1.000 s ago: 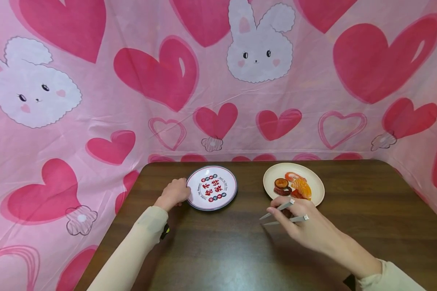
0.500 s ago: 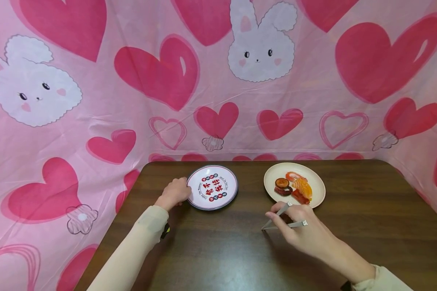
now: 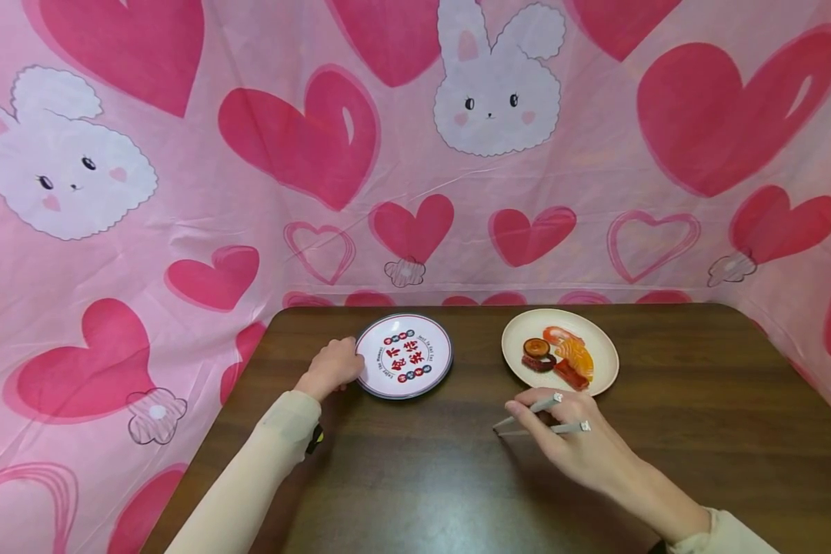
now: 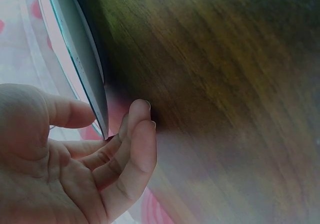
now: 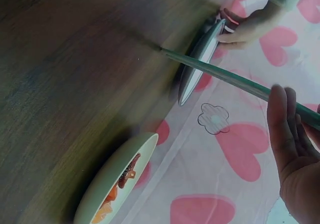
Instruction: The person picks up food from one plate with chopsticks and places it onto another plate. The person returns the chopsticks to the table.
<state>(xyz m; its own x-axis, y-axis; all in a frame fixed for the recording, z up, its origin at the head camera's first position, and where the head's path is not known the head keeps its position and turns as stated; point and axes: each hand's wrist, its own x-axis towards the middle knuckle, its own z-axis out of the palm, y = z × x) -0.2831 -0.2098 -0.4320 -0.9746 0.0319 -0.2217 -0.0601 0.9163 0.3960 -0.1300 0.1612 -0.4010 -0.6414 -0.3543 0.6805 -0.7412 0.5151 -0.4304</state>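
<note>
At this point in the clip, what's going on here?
A person is at a table with two plates. The left hand holds the rim of the printed plate, thumb above and fingers below. The right hand holds chopsticks, and no food shows between their tips, which are over the table on the near side of the plates. Pieces of food lie on the cream plate.
</note>
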